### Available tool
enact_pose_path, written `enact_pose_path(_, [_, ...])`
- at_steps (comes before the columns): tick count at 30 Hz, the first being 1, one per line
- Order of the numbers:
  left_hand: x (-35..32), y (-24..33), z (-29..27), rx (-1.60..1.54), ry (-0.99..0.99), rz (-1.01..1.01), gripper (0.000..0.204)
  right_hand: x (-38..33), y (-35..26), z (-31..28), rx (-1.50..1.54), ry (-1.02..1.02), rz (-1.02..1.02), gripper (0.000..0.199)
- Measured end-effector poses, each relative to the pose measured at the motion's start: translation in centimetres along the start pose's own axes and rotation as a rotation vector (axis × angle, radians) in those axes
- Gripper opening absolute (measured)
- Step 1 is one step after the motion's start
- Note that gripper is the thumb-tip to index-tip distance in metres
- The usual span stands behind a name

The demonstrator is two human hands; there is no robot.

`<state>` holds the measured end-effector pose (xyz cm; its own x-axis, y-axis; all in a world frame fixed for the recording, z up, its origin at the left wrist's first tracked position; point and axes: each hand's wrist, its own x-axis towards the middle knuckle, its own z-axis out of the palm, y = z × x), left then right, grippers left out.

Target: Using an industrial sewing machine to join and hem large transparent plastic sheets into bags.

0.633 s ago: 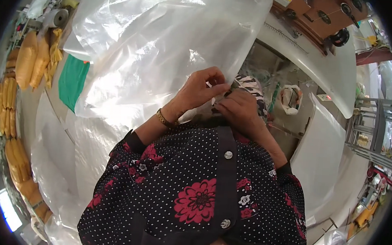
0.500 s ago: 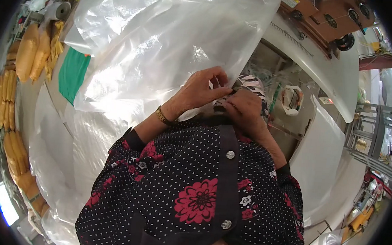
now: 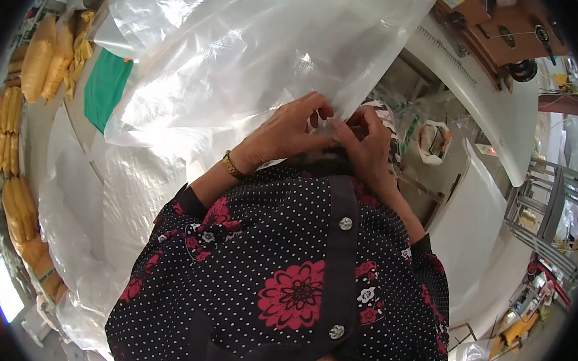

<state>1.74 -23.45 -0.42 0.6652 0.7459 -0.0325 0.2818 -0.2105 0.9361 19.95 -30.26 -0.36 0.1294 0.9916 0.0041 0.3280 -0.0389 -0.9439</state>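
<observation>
A large sheet of clear, shiny plastic film [image 3: 242, 78] spreads over the upper middle and left, its edge running down to my hands in front of my lap. My left hand [image 3: 291, 129], with a gold band at the wrist, has its fingers curled and thumb pressed in at the film's lower edge. Close beside it, my right hand [image 3: 368, 149] bends its fingers and thumb together on the same edge. The fingertips nearly meet, and the bit of film between them is partly hidden. Patterned cloth [image 3: 382, 113] shows behind my right hand.
At the upper right, a brown machine [image 3: 509, 38] with dials stands on a pale, round-edged tabletop [image 3: 485, 106]. A white bag [image 3: 433, 142] sits below it. Grey metal frames [image 3: 549, 203] stand far right. Yellow bundles [image 3: 17, 131] line the left, near a green sheet [image 3: 107, 90].
My right hand has turned and lifted, its fingers now bent up at the film's edge instead of folded down. My left hand stays nearly in place. The whole view has shifted slightly.
</observation>
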Motion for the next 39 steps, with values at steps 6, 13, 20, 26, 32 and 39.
enact_pose_path(6, [-0.1, -1.8, -0.8, -0.143, -0.135, -0.082, 0.030, 0.0, 1.2, 0.2, -0.056, 0.000, 0.019, 0.022])
enact_pose_path(13, [-0.6, -1.6, -0.3, -0.259, -0.082, -0.108, 0.020, 0.1, 0.7, 0.5, -0.040, 0.005, -0.053, 0.019])
enact_pose_path(20, [-1.7, 0.7, -1.1, 0.275, -0.032, 0.301, 0.018, -0.3, -0.5, 0.8, -0.253, -0.030, -0.271, 0.016])
enact_pose_path(26, [-1.9, 0.5, -1.3, 0.061, 0.034, 0.176, 0.016, -0.3, -0.4, 1.9, -0.346, -0.060, -0.228, 0.019])
enact_pose_path(32, [0.6, 1.7, -1.7, -0.027, -0.028, -0.024, 0.022, -0.1, -0.6, 2.2, -0.485, -0.069, -0.344, 0.016])
enact_pose_path(39, [1.8, 1.9, -1.6, 0.114, 0.000, -0.119, 0.019, 1.0, 0.5, 1.5, -0.537, -0.276, -0.655, 0.013])
